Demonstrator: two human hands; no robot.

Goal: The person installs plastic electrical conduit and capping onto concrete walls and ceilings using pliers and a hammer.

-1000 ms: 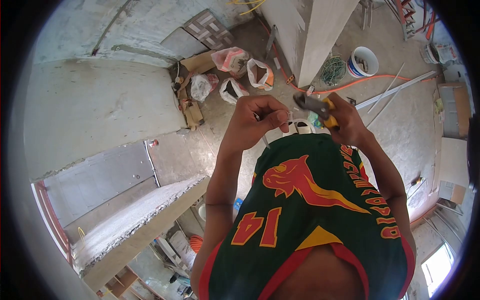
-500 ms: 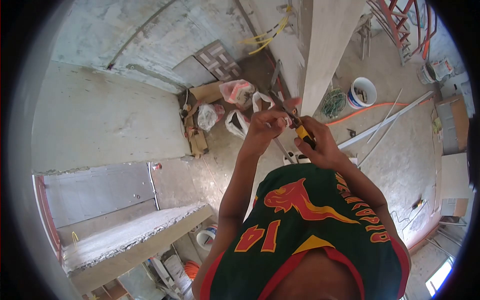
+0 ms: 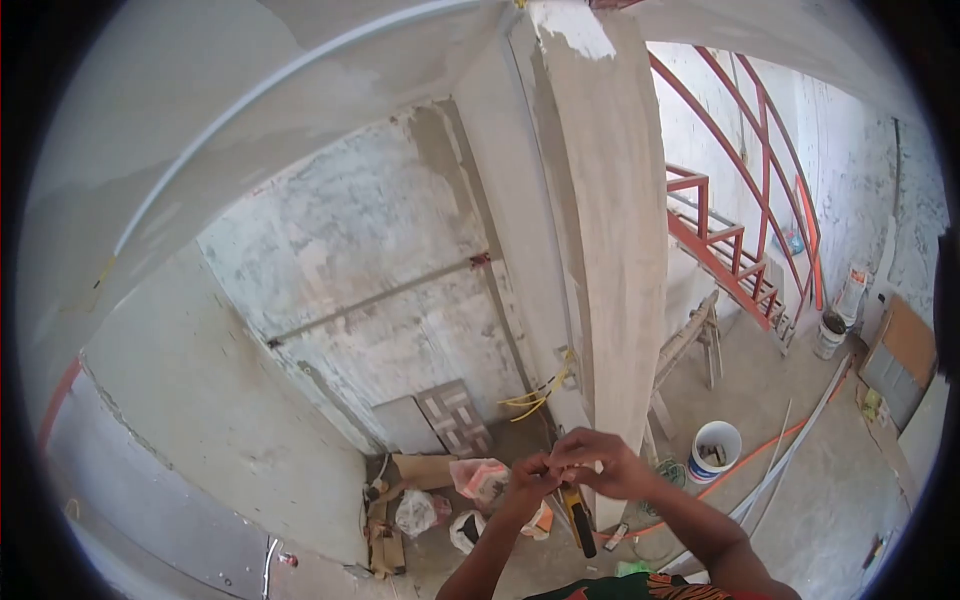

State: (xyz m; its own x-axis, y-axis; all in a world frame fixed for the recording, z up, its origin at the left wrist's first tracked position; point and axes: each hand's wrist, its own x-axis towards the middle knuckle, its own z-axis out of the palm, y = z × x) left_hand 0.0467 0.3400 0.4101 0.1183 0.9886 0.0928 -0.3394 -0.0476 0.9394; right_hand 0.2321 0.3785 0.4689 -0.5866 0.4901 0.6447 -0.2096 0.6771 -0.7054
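Note:
My left hand [image 3: 530, 478] and my right hand [image 3: 608, 466] meet in front of the pillar's base, fingertips pinched together. Whatever lies between the fingertips is too small to make out. A tool with a yellow and black handle [image 3: 577, 518] points downward just below the hands; its upper part is partly hidden by them, and which hand bears it is unclear. Both hands are closed.
A concrete pillar [image 3: 620, 240] rises just beyond the hands. Yellow wires [image 3: 540, 398] stick out at its left. Plastic bags [image 3: 418, 510] and patterned tiles [image 3: 455, 418] lie left; a white bucket [image 3: 715, 450], long strips and a red metal stair frame [image 3: 715, 245] are right.
The view has tilted up, showing more wall and pillar. My right hand has left the tool's yellow and black handle and now pinches beside my left fingertips.

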